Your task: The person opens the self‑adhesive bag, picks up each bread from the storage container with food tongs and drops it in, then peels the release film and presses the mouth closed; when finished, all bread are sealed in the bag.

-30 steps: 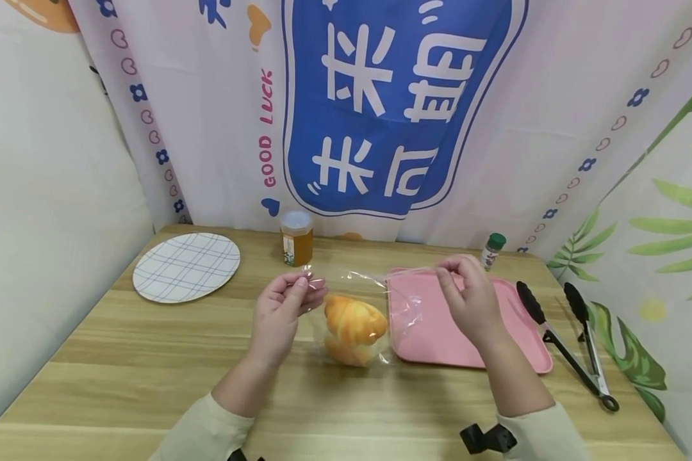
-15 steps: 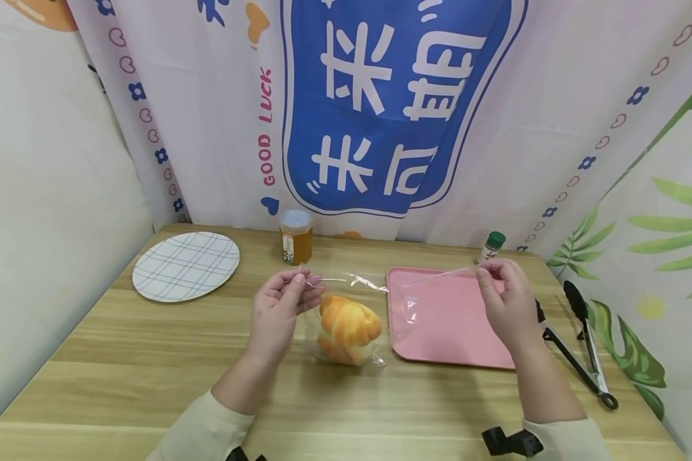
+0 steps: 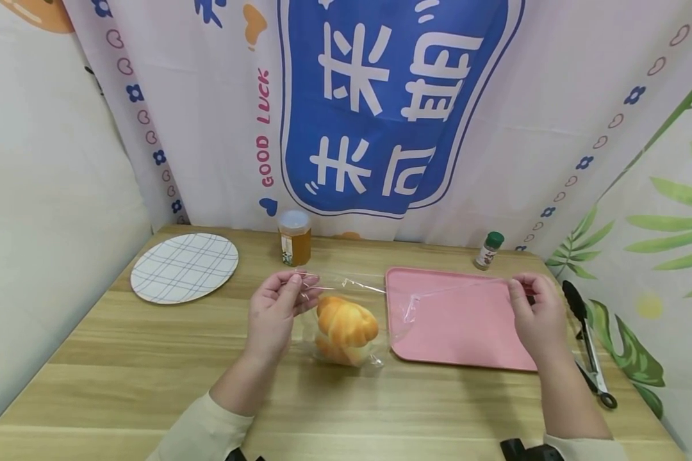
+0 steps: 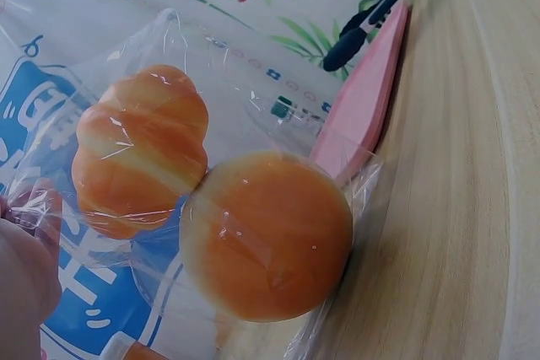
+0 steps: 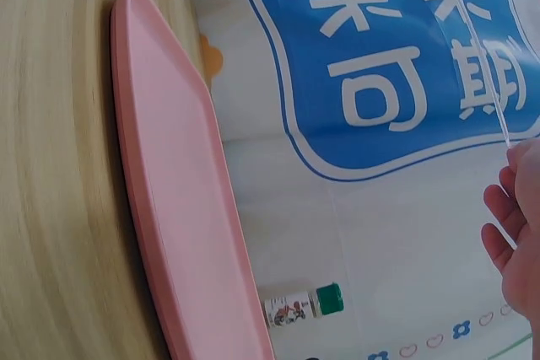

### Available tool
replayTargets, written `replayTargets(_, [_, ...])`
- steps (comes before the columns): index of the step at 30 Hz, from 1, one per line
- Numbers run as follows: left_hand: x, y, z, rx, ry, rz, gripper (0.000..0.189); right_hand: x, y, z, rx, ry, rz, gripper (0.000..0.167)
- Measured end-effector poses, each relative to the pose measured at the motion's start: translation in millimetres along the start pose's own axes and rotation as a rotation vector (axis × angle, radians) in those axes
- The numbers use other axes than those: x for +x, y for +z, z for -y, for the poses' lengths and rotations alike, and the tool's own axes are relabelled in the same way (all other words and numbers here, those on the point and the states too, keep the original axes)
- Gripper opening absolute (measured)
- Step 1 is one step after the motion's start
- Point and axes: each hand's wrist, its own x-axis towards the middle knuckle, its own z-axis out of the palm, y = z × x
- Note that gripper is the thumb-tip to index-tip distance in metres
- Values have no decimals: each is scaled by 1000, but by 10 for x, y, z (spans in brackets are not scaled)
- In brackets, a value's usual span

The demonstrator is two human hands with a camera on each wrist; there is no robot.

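A clear plastic bag hangs over the table with two breads inside, a ridged roll and a round bun. My left hand pinches its upper left corner between thumb and fingers. Out to the right, above the pink tray's right side, my right hand pinches the end of a thin clear strip. This strip stretches taut back toward the bag's top edge.
At the back stand a honey-coloured jar and a green-capped shaker bottle. A checked round plate lies at the left. Black-tipped tongs lie at the right edge, partly hidden behind my right hand.
My right hand has moved well to the right, drawing the thin strip out longer. The left hand and the bag have shifted only slightly left.
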Motion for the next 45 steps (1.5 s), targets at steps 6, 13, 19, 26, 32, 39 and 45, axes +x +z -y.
replayTargets(6, [1,-1,7,-18,-3,-10,12,-44,-93,-87,-50,47,-77,18])
replayTargets(13, [7,-8,13,-45,6,-16,13,-147,-208,-148,-84,199,8,24])
replayTargets(19, [7,-7,18,-62,21,-5,16,-364,-258,-149,-43,194,86,22])
replayTargets(26, [7,-5,22,-56,28,-8,15,-656,-299,-83,338,207,-1,16])
replayTargets(32, [8,-3,21,-51,27,-23,14,-855,-343,-239,392,310,49,16])
replayTargets(39, [10,8,18,-63,22,-16,15,-914,-453,-579,-99,383,120,22])
replayTargets(45, [7,4,28,-66,24,-16,15,-946,-655,-860,-213,409,268,27])
